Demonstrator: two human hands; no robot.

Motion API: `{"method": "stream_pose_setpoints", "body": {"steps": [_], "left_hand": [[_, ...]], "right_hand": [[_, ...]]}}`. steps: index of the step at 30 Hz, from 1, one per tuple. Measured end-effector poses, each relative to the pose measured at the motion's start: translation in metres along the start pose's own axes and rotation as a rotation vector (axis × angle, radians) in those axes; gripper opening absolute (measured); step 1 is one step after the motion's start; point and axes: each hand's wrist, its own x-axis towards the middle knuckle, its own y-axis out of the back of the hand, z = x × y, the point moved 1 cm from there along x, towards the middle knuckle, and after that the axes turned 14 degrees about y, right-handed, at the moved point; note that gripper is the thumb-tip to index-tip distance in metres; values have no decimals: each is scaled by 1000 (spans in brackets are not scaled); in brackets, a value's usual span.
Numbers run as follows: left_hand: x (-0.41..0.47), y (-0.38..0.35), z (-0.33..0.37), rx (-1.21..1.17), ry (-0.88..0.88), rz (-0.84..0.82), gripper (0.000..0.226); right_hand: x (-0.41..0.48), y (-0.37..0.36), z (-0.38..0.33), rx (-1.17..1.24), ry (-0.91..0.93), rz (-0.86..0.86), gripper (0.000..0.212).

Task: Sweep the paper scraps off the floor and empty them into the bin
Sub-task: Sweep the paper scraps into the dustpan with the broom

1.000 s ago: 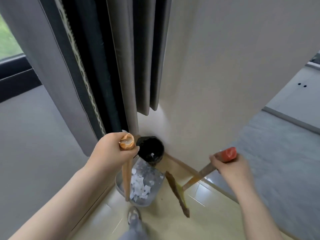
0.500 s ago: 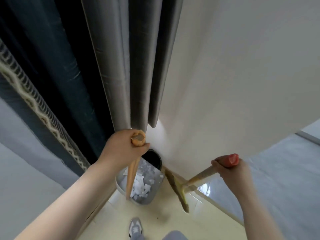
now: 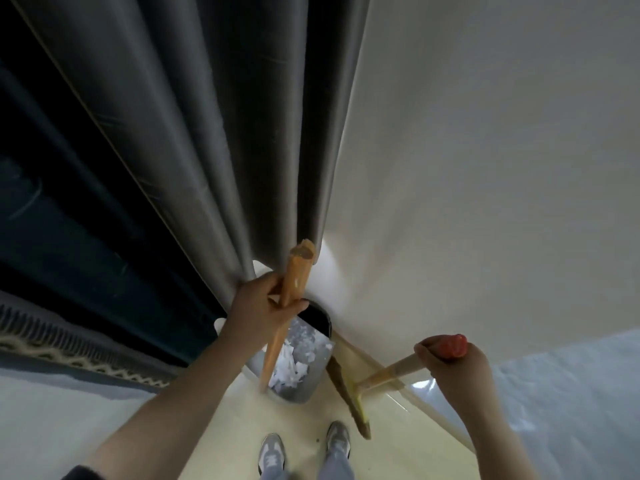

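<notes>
Since the paper scraps (image 3: 289,370) lie heaped in the grey dustpan (image 3: 296,396), low and just in front of the black bin (image 3: 320,317) in the corner under the curtain (image 3: 242,133), the sweeping looks done and emptying is the step in hand. The left hand (image 3: 263,306) is wrapped round the pan's orange handle (image 3: 294,282), and the right hand (image 3: 457,368) grips the broom (image 3: 349,393), its head at the floor (image 3: 304,431) beside the pan. The next move likely calls for lifting the pan over the bin's mouth and tipping it slowly, as light scraps could spill past the rim.
</notes>
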Motion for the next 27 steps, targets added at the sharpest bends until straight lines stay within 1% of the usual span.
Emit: {"method": "stream_pose_setpoints", "body": {"steps": [1,4,7,9,11,13,14,16,19,22,24,25,27], "left_hand": [[1,-8,-10,32,12,-6,25],[2,-31,-35,48,95,14,34],[8,-42,-47,97,160,29,41],[13,-48,-59,152,224,-18,39],[17,-57,-72,177,317,-63,28],[20,-62,-80,106,451,-78,23],[21,-64,-83,62,514,-75,24],[24,-66,-88,26,587,-65,27],[30,-70,-88,74,623,-26,37],[27,-75,-78,159,605,78,42],[23,-82,-70,227,572,123,41],[21,-86,-68,217,576,142,39],[21,-91,-64,189,601,158,31]], "right_hand": [[5,-2,2,-4,0,-15,30],[18,-9,11,-17,0,-49,25],[27,-13,21,-40,6,-76,21],[33,-16,28,-44,8,-88,18],[41,-17,37,-36,1,-91,18],[48,-19,44,-35,-1,-90,16],[51,-20,48,-43,0,-95,15],[59,-23,54,-54,6,-103,15],[65,-27,61,-52,11,-115,18],[64,-33,68,-39,18,-120,25],[62,-34,75,-36,26,-110,15],[62,-34,78,-24,27,-95,10],[60,-33,84,-1,26,-68,6]]}}
